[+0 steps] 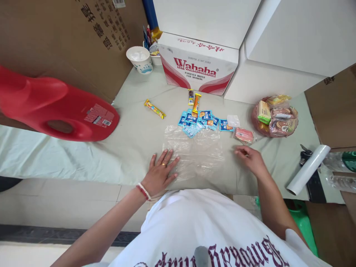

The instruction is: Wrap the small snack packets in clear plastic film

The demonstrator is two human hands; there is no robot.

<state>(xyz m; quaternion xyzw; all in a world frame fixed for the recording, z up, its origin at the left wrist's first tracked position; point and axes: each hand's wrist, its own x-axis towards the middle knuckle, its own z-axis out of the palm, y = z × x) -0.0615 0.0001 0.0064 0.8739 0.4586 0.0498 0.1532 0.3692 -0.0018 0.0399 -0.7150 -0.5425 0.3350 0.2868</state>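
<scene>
My left hand (161,171) lies flat with its fingers spread, pressing on the left edge of a clear plastic bag (200,154) laid out on the table. Just right of the bag is my right hand (250,158), its fingers curled closed; whatever they may hold is hidden. A pink packet (244,135) in clear wrap sits just beyond those fingers. Several small blue sachets (191,117) are heaped at the bag's far edge. Behind them are an orange-yellow snack bar (196,103) and a small dark-and-yellow packet (190,97). Another yellow bar (154,108) lies farther left.
A large red jug (75,104) occupies the left side. At the back stand a Wahaha carton (198,66) and a paper cup (139,59). To the right are a snack-filled pink bowl (257,124), a white roll (308,170), keys (305,154) and clear bottles (338,162).
</scene>
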